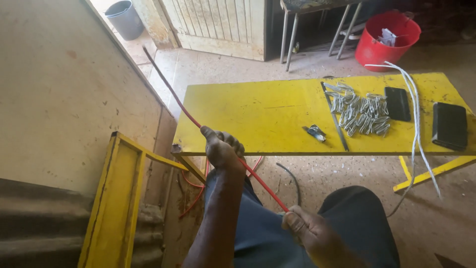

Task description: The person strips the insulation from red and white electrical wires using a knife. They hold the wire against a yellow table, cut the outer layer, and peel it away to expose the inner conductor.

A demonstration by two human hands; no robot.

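Observation:
A long red wire (173, 94) runs from the upper left, along the wall, down to my lap. My left hand (223, 148) is closed around it near the yellow table's front left corner. My right hand (302, 226) grips the same wire lower down, over my knee. The stretch between my hands is taut and straight. More red wire (194, 196) loops down by the floor under the table.
The yellow table (267, 111) carries a pile of bent metal clips (362, 111), a thin metal rod (335, 119), a small clip tool (315, 132), two dark phone-like slabs (398, 103) and a white cable (415, 114). A red bucket (391, 39), a grey bin (124, 19) and a yellow frame (119, 198) stand nearby.

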